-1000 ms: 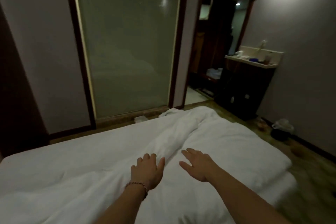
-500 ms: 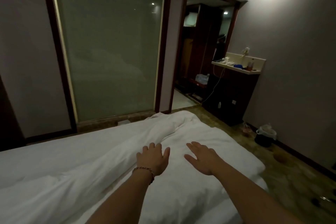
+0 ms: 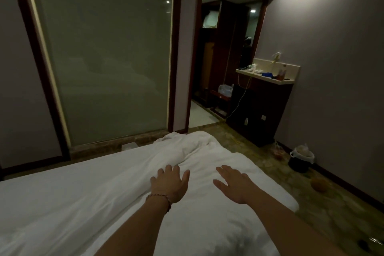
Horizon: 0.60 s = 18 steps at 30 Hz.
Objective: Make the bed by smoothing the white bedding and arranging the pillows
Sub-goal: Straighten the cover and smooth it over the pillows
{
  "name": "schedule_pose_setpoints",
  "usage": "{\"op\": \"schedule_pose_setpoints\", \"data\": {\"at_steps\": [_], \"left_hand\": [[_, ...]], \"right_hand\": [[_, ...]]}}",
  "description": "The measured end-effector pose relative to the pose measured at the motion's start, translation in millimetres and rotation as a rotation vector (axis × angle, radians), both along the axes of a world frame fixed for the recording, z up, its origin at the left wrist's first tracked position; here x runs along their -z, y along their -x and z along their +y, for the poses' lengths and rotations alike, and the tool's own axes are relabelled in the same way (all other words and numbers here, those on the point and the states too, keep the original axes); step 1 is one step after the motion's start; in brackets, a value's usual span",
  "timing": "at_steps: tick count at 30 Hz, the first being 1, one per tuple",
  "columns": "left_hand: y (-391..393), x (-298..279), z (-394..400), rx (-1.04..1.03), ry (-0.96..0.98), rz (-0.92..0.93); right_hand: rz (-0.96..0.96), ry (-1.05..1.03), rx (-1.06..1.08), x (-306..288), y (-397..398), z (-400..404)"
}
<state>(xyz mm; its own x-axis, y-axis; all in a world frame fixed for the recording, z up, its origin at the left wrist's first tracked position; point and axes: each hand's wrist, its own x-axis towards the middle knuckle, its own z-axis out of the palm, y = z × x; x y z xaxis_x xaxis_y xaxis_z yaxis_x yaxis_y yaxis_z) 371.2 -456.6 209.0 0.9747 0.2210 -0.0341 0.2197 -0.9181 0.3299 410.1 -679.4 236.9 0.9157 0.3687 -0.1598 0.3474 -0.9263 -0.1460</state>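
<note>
The white bedding covers the bed across the lower half of the view. A long raised fold runs from the far corner toward me. My left hand, with a braided bracelet at the wrist, lies flat with spread fingers on the near end of that fold. To its right my right hand presses flat on the smoother bedding, fingers straight. No pillow is in view.
A frosted glass panel stands behind the bed. A dark cabinet with a cluttered white shelf is at the right wall, a lined bin on the patterned floor beside it. An open doorway lies beyond the bed's far corner.
Both hands have slid forward along the bedding toward the far corner, staying flat, and the view has shifted right and closer to the bed's end.
</note>
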Motion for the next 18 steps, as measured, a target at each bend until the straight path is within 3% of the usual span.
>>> {"op": "schedule_pose_setpoints", "data": {"at_steps": [9, 18], "left_hand": [[-152, 46, 28, -0.067, 0.033, 0.054], [-235, 101, 78, -0.212, 0.066, 0.151]], "right_hand": [[0.022, 0.064, -0.014, 33, -164, 9], [0.089, 0.116, -0.156, 94, -290, 61]]}}
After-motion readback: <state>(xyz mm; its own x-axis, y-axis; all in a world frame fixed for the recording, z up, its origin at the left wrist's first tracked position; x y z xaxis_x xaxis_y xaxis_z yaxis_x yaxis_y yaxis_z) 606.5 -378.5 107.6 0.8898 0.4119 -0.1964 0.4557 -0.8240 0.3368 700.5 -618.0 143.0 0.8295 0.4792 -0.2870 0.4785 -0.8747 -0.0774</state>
